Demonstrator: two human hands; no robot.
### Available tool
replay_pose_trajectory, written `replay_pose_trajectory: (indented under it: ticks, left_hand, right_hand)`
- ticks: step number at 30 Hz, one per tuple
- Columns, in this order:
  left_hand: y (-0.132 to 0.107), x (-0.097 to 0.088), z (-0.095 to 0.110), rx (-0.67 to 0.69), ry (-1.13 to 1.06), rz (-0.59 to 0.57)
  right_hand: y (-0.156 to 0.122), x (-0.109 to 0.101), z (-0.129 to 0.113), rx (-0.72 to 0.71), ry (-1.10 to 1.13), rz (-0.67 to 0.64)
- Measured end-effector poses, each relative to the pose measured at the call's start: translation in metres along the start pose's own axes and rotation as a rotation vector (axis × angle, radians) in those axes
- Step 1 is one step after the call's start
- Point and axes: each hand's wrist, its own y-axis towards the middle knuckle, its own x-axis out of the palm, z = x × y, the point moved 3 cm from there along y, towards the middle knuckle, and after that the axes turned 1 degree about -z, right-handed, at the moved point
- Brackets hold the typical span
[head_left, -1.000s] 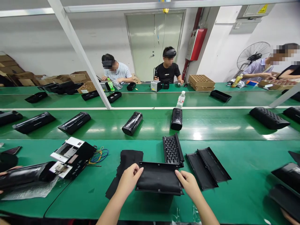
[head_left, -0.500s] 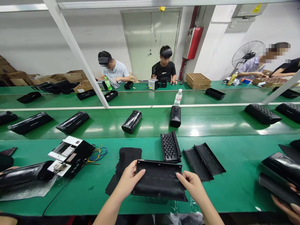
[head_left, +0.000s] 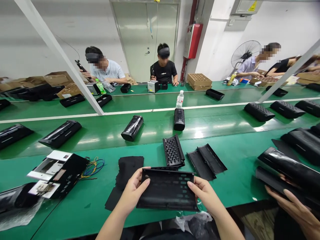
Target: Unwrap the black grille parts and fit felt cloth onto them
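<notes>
Head view: black slotted panel (head_left: 167, 191) at lower centre, now lifted off worktop (head_left: 237, 180) and tilted toward me; lay flatter a second ago. So the weight is fully in my hands. Left hand (head_left: 133, 190) grip clamped on left edge, right hand (head_left: 203, 193) on right edge. Fabric stack (head_left: 127, 168) just beyond on left. Yellow warning sign (head_left: 251, 5) upper right, text unreadable.

black perforated panel (head_left: 168, 190), tilted up, held above bench edge
</notes>
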Motion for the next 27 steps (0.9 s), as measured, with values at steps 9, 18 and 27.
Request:
replay_pose_trajectory:
  ticks: [9, 18, 27]
  left_hand:
    - [0.018, 0.008, -0.025, -0.09, 0.124, 0.021]
    - [0.035, 0.009, -0.039, -0.115, 0.123, -0.106]
    - [0.048, 0.0, -0.048, -0.09, 0.204, -0.075]
  right_hand:
    - [0.005, -0.016, 0.026, 0.072, 0.136, -0.031]
    - [-0.065, -0.126, 0.122, 0.098, 0.511, 0.807]
    - [-0.083, -0.234, 0.109, 0.138, 0.338, 1.008]
